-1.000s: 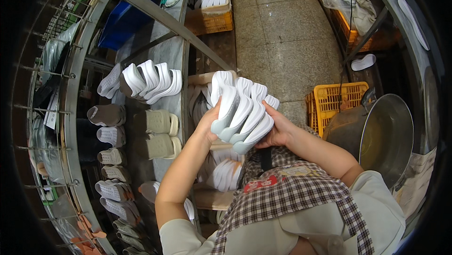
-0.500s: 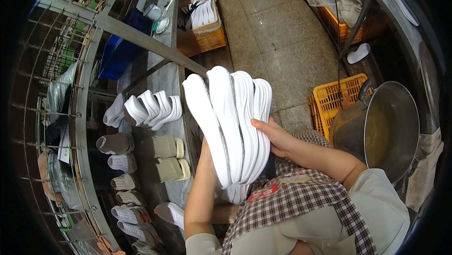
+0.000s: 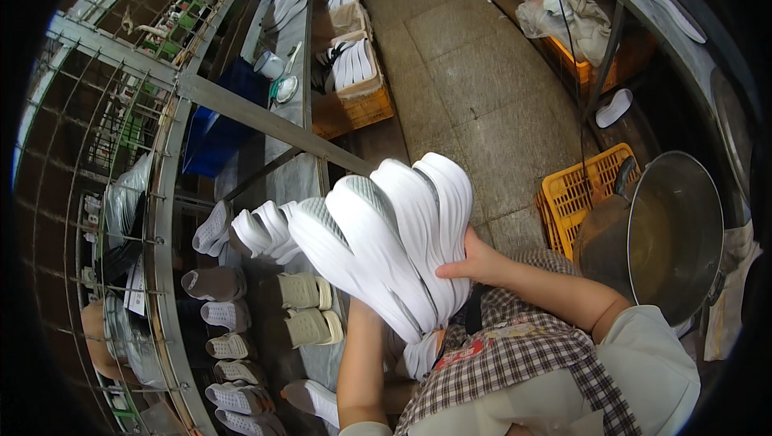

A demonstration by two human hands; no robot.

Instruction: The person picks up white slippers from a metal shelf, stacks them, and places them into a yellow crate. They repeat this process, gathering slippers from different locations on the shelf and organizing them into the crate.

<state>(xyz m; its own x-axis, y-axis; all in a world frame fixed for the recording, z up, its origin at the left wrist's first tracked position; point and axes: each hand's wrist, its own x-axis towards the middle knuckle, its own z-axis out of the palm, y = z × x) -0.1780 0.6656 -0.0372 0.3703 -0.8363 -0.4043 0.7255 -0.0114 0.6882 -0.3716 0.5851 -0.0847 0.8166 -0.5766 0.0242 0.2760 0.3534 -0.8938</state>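
A fanned bundle of several white shoe soles (image 3: 414, 247) is held up in front of my apron (image 3: 515, 339). My right hand (image 3: 466, 261) grips its right side, the thumb lying across the outer sole. From the lower left my left forearm (image 3: 362, 364) reaches behind the bundle. That hand supports the left side, though its fingers are hidden by the soles. Grey textured patches show at the upper ends of some soles. Just left of the bundle, more white soles (image 3: 256, 231) lean together on the bench.
Rows of grey, white and beige shoes (image 3: 225, 315) line the left bench below a metal frame (image 3: 265, 122). An orange crate of soles (image 3: 366, 110) sits beside the aisle. To the right are a yellow crate (image 3: 575, 203) and a large metal pot (image 3: 675, 227).
The bundle has come lower and tilted, its soles fanning wider at the upper ends, with grey patches now visible. Both hands have moved with it. The whole view has shifted slightly.
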